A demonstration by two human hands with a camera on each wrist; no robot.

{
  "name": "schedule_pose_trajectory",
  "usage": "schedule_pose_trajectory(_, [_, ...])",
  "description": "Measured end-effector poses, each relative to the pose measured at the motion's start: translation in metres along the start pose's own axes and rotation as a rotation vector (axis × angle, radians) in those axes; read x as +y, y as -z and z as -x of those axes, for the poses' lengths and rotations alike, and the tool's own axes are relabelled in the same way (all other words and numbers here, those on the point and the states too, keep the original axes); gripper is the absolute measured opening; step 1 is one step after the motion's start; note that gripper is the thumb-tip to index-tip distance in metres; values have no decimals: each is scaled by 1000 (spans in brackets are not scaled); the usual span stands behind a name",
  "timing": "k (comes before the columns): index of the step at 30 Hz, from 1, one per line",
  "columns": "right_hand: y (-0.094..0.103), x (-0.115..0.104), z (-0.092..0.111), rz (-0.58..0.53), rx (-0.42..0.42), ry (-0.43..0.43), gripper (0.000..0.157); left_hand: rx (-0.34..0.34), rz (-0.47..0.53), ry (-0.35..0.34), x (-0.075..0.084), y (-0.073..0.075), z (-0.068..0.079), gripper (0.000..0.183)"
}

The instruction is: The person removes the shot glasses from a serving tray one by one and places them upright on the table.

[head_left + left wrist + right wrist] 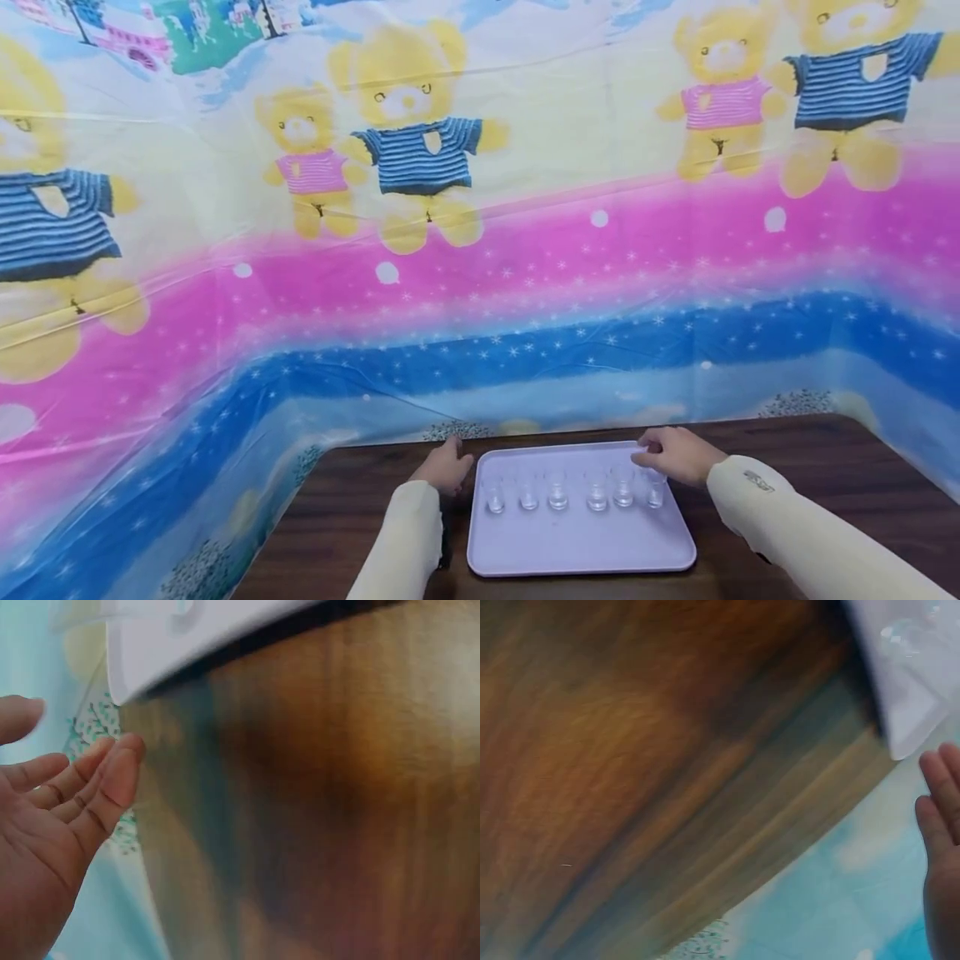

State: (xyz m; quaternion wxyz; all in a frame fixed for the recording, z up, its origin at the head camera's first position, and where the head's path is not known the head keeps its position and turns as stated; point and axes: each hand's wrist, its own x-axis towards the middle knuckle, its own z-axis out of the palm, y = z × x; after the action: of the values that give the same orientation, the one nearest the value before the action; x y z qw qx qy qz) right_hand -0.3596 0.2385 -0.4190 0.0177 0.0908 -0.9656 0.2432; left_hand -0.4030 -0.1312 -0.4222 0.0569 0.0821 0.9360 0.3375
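Note:
Several small clear glasses [557, 493] stand upright in a row across a pale lilac tray [555, 550] on the table. Beside the tray's left edge is my left hand [446, 467]; in the left wrist view its fingers [120, 776] are relaxed and apart from the tray, with nothing in them. My right hand [681, 455] hovers by the tray's far right corner, near the rightmost glass [655, 493]. The right wrist view shows its fingers [943, 787] extended just off the tray's corner, but the thumb is out of that frame. I see nothing held in either hand.
The dark brown wooden table [360, 508] extends on both sides of the tray. Behind it hangs a cloth [540, 275] printed with bears and pink and blue bands, which meets the table's far edge.

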Motion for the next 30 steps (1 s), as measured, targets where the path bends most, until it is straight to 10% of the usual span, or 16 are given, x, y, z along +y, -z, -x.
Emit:
schedule_pose_trajectory(15, [1,11,11,12,53,68,22,-93,148,-155,-28,-20,7,26])
schedule_pose_trajectory(30, [25,21,-11,-21,138,82,26,-104,141,-142,-29,-20,7,30])
